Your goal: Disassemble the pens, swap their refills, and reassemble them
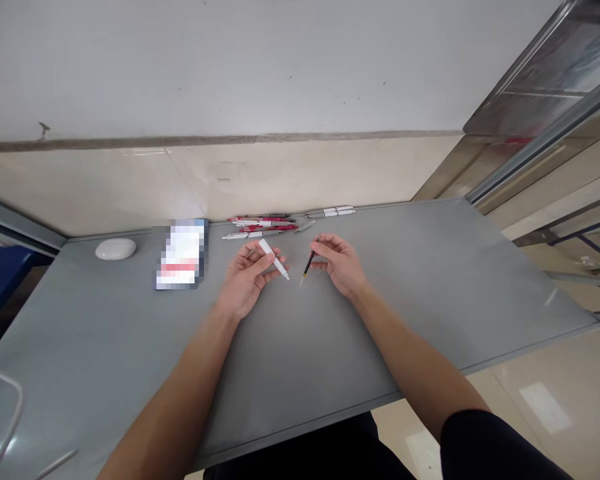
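Between thumb and fingers, my left hand [246, 277] grips a white pen barrel [275, 259], slanted with its narrow end down to the right. My right hand [341, 263] pinches a dark pen refill [309, 262] near its upper end. The refill's lower part is yellowish and pale, pointing down over the grey table [300, 360]. A small gap separates barrel and refill. Just beyond my hands lies a loose pile of red and white pens [263, 225], and to its right are a few white and clear pens [330, 212].
Left of my hands a phone [181, 255] with a lit, blurred screen lies flat. A white rounded case [116, 249] sits farther left. A tiled wall [290, 173] borders the table's back edge. A pale bent rod or cable [17, 407] shows at the lower left.
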A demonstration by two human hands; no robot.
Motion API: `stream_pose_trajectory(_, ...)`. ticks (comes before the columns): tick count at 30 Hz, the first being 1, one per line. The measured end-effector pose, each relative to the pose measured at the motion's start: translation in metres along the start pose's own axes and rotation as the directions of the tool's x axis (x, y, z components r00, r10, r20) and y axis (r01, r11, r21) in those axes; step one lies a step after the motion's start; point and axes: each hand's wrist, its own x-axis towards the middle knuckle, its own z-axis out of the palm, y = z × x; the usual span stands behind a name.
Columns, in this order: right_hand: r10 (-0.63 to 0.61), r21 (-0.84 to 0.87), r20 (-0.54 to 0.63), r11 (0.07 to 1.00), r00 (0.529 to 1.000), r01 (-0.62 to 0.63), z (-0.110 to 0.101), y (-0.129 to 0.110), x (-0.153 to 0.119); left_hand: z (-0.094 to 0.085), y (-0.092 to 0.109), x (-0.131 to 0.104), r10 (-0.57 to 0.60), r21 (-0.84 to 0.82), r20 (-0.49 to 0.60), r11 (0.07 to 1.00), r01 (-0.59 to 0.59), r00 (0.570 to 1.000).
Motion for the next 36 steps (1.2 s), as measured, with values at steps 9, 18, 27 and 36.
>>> stream_pose_trajectory(9, -0.016, -0.030, 0.007, 0.999, 1.000, 0.017, -0.0014, 0.0011, 0.0004, -0.0002, -0.0020, 0.0014, -0.016, 0.043, -0.088, 0.999, 0.019, 0.996)
stream_pose_trajectory(18, -0.015, -0.071, -0.001, 0.997, 1.000, 0.014, -0.0016, 0.0000, -0.0013, -0.0024, -0.0033, 0.0019, -0.013, 0.033, -0.099, 0.999, 0.017, 0.995)
stream_pose_trajectory(27, 0.007, 0.009, 0.022, 1.000, 1.000, -0.007, -0.0013, 0.0000, -0.0009, 0.0012, 0.0040, -0.0026, -0.111, -0.156, 0.003, 0.982, 0.110, 0.994)
stream_pose_trajectory(36, 0.076, 0.064, 0.136, 0.994, 0.988, -0.085, -0.0030, -0.0022, -0.0032, -0.0016, 0.0047, -0.0028, -0.161, -0.206, 0.077, 0.963, 0.174, 0.984)
